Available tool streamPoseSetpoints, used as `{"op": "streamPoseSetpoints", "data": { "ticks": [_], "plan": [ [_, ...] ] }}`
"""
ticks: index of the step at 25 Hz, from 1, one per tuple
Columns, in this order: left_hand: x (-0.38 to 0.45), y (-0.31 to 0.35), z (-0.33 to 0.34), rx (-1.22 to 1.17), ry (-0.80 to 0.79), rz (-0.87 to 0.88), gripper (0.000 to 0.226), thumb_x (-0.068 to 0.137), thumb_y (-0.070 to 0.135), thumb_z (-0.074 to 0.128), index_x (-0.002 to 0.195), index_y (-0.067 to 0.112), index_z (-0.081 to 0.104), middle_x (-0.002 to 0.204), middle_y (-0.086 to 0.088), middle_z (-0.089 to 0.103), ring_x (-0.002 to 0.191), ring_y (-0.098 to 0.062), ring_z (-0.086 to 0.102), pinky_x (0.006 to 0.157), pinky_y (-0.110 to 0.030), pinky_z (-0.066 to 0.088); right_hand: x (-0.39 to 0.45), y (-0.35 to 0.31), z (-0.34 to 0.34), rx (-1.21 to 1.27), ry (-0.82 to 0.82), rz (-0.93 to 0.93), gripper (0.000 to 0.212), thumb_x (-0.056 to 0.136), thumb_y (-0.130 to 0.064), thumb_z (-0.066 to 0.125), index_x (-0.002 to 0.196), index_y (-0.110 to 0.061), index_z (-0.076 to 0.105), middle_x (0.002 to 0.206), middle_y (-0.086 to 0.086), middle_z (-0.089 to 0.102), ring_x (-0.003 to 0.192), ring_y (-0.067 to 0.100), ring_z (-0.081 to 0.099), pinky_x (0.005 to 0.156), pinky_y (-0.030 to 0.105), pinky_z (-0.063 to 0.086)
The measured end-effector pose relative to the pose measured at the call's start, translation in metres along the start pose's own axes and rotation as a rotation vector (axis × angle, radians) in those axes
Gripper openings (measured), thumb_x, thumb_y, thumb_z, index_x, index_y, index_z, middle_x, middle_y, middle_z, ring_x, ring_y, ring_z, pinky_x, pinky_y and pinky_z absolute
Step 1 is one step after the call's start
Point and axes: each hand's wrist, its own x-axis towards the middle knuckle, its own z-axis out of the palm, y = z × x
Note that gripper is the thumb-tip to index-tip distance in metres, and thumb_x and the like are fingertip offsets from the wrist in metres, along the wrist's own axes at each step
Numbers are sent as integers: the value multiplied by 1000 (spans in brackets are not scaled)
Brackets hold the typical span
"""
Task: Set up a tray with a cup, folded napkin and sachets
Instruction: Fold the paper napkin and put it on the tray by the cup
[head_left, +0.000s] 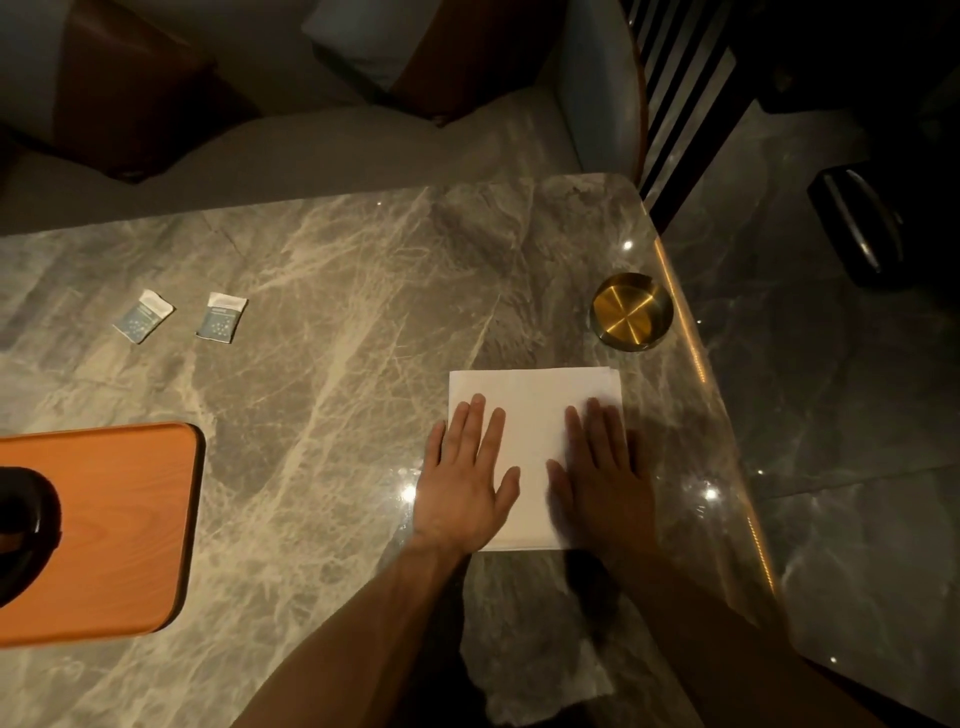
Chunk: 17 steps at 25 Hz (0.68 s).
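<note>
A white napkin (530, 400) lies flat on the grey marble table (337, 322), right of centre. My left hand (467, 478) rests palm down on its left edge, fingers spread. My right hand (602, 478) presses flat on its right half. An orange wooden tray (124, 525) sits at the left edge of view, with a dark cup (21, 525) on it, partly cut off. Two small blue-and-white sachets (143, 316) (222, 317) lie side by side on the table, far left, beyond the tray.
A round brass dish (631, 310) stands near the table's right edge, just beyond the napkin. The table ends at the right with a lit gold trim (696, 353). Chairs with brown cushions (135, 88) stand behind the far edge.
</note>
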Motion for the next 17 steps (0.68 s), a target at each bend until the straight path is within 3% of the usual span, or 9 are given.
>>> {"op": "streamPoseSetpoints", "data": {
  "ticks": [5, 7, 9, 11, 13, 15, 17],
  "plan": [
    [1, -3, -2, 4, -33, -14, 71, 99, 60, 17, 157, 23, -1, 165, -8, -10, 151, -25, -13, 120, -49, -8, -1, 24, -7, 5, -87, 26, 75, 94, -63, 14, 156, -24, 0, 165, 6, 1, 150, 33, 0, 120, 56, 0],
    [2, -7, -5, 22, -51, 12, 71, 98, 62, 12, 157, 24, -3, 164, -7, -13, 151, -26, -14, 120, -52, -8, -1, 23, -9, -9, -73, 5, 75, 94, -62, 18, 156, -21, 8, 165, 7, 7, 150, 36, 5, 119, 57, 0],
    [4, -17, -11, 44, -58, 67, 69, 99, 61, 9, 157, 25, 0, 165, -7, -10, 152, -27, -8, 120, -55, -5, 1, 25, -14, -6, 0, -28, 70, 95, -59, 26, 151, -18, 27, 159, 10, 26, 146, 37, 21, 119, 57, 4],
    [10, -30, -24, 22, -25, 143, 62, 101, 54, 16, 155, 24, 20, 164, -8, 16, 148, -29, 20, 118, -53, 14, 18, 29, -26, -29, 86, -61, 57, 96, -55, 30, 136, -19, 49, 144, 10, 47, 135, 35, 38, 117, 59, 17],
    [24, -41, -41, -39, 51, 201, 52, 101, 45, 30, 147, 22, 38, 150, -6, 44, 128, -29, 48, 101, -47, 38, 47, 27, -43, -51, 102, -92, 47, 96, -50, 37, 128, -21, 55, 135, 7, 56, 127, 30, 48, 112, 56, 29],
    [43, -47, -59, -84, 58, 191, 49, 98, 39, 42, 144, 22, 42, 139, -5, 52, 115, -28, 55, 91, -43, 46, 72, 22, -55, -44, 41, -155, 46, 94, -48, 47, 131, -21, 55, 135, 6, 58, 124, 27, 51, 107, 49, 38],
    [62, -49, -71, -75, 12, 160, 51, 95, 38, 52, 143, 24, 42, 137, -5, 51, 115, -28, 54, 90, -43, 49, 85, 20, -59, -65, -65, -197, 52, 92, -47, 52, 137, -21, 49, 142, 8, 52, 130, 27, 46, 108, 47, 37]
  ]
}}
